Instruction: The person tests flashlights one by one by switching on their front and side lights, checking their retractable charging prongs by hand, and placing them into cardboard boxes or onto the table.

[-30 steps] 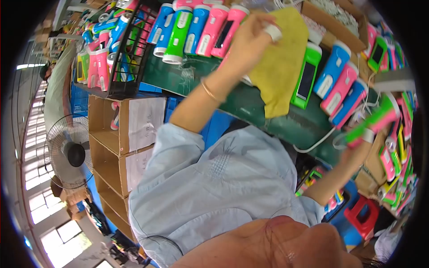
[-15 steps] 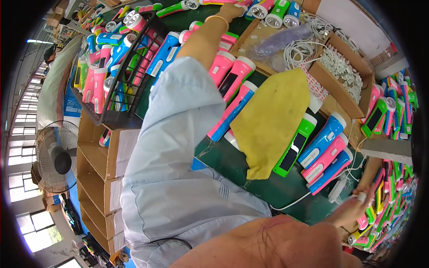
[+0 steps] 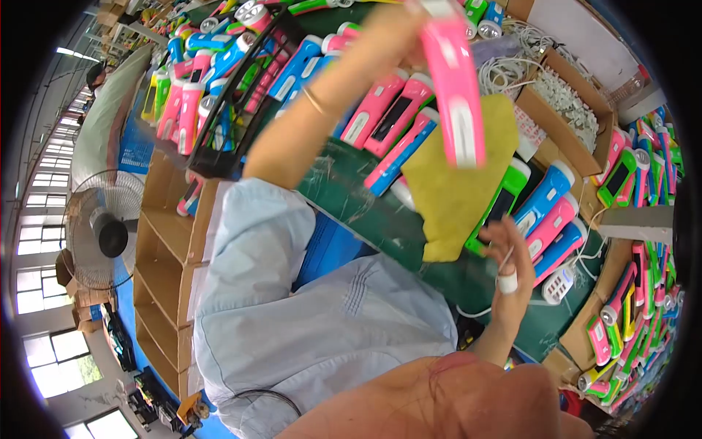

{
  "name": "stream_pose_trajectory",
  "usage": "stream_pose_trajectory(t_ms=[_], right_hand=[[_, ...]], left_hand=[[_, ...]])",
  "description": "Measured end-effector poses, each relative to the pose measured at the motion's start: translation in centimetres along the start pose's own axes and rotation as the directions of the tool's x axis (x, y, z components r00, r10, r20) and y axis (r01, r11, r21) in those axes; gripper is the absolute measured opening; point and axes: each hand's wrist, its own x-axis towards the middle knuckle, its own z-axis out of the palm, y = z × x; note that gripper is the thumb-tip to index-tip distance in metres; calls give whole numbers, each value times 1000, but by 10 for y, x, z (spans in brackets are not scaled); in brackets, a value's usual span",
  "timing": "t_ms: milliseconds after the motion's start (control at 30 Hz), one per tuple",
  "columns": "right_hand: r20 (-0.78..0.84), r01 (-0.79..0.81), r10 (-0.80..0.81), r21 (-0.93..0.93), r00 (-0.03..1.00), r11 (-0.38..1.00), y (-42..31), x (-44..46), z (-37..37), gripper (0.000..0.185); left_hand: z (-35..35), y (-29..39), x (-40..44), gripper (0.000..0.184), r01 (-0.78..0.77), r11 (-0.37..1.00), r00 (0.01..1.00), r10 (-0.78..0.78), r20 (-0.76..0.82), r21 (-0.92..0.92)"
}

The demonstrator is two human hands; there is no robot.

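Note:
My left hand (image 3: 401, 40), blurred, grips a pink flashlight (image 3: 455, 95) by its white head end, holding it above the yellow cloth (image 3: 450, 216). My right hand (image 3: 512, 267) is raised with fingers apart and nothing in it; white tape wraps one finger. Just behind that hand lies a green flashlight (image 3: 499, 207) with a dark panel, next to a blue flashlight (image 3: 545, 196) and a pink-and-white flashlight (image 3: 553, 225). Left of the cloth, a pink-and-blue flashlight (image 3: 401, 154) rests on the green table (image 3: 344, 175).
A black basket (image 3: 208, 139) full of flashlights stands at left, above a cardboard shelf (image 3: 164, 271). A white socket block (image 3: 558, 284) with a cable lies right. Behind are a box of small white parts (image 3: 567, 110) and coiled white cables (image 3: 504, 72). Piled flashlights (image 3: 640, 314) fill the right side.
My left hand has come back from the far row with a pink flashlight. My right hand has moved left from beside the socket block, which now shows its sockets.

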Motion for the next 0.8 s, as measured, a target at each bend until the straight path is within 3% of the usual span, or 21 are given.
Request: stream_pose_trajectory(t_ms=[33, 67, 100, 133, 167, 200, 233, 267, 333, 367, 400, 467, 533, 600, 700, 800], right_hand=[[58, -25, 23, 30, 998, 999, 4, 5, 7, 60], [118, -47, 40, 55, 992, 997, 10, 8, 14, 62], [145, -309, 294, 91, 945, 947, 17, 8, 14, 56], [-77, -386, 380, -92, 922, 918, -9, -4, 38, 44], [-175, -74, 77, 24, 982, 997, -10, -27, 37, 37], [-304, 275, -231, 110, 924, 955, -12, -43, 39, 30], [-321, 268, -252, 7, 913, 963, -14, -41, 45, 31], [-337, 255, -273, -96, 901, 962, -17, -39, 53, 32], [-72, -84, 87, 41, 994, 996, -6, -51, 39, 27], [-12, -162, 162, -124, 987, 979, 11, -54, 38, 27], [-13, 45, -53, -352, 998, 935, 27, -60, 41, 29], [50, 120, -110, -280, 993, 952, 37, -64, 34, 32], [-14, 73, -81, -290, 997, 954, 41, -69, 25, 33], [-138, 6, -30, -172, 990, 985, 46, -76, 15, 31], [-316, -115, 7, -323, 949, 939, 57, -81, -4, 21], [-331, -89, -58, -411, 942, 907, 51, -85, -3, 21]], left_hand=[[47, 2, -45, 25, -129, 980, 987, 143, 77, -153], [64, -23, -58, 33, -200, 977, 967, 185, 174, 70], [87, -38, -79, 42, -174, 981, 965, 151, 216, 91], [105, -48, -104, 51, -147, 983, 960, 115, 256, 108], [112, -54, -122, 57, -137, 990, 944, 138, 300, -26], [111, -58, -131, 63, -130, 980, 920, 175, 351, -147], [107, -73, -137, 68, -181, 951, 906, 261, 333, -251], [109, -82, -142, 68, -143, 942, 901, 251, 354, -304], [116, -98, -154, 69, -35, 919, 883, 213, 418, -394], [125, -100, -164, 70, 124, 934, 910, 28, 413, -336], [133, -106, -169, 68, 120, 903, 923, 52, 381, -413], [140, -107, -171, 54, 137, 883, 932, 39, 361, -449], [145, -107, -167, 39, 266, 785, 954, -133, 268, -559], [147, -102, -157, 29, 239, 791, 961, -108, 255, -563], [149, -102, -143, 28, 373, 705, 919, -191, 346, -603], [155, -87, -132, 27, 421, 658, 903, -241, 355, -624]])
